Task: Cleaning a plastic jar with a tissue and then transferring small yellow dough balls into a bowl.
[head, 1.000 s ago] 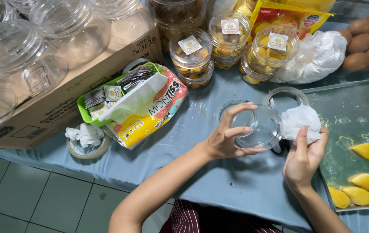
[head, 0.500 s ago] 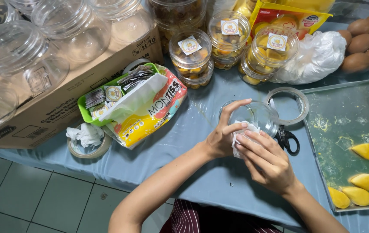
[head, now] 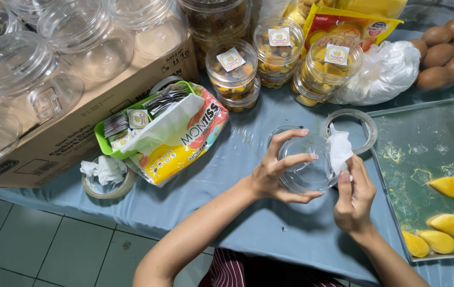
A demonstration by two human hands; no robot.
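Head view: the left hand [head: 269,178] grips a clear plastic jar [head: 304,165] by its rim, fingers spread around it, held just above the surface [head: 269,223]. The right hand [head: 352,199] pinches a white tissue [head: 339,150] against the jar's edge. Wiping is best done with the jar steady and the tissue pressed flat. A blue cloth covers the surface, which carries a tray [head: 423,138], filled jars [head: 277,48] and a cardboard box [head: 110,101]. The tiled floor [head: 36,250] lies below.

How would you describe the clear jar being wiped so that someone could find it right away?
Start at the metal tray of yellow pastries on the blue-covered table; the jar is just to its left, near the table's front edge. The left hand holds it and the right hand presses a white tissue against it. Unlike the lidded, filled jars behind, it is empty and open.
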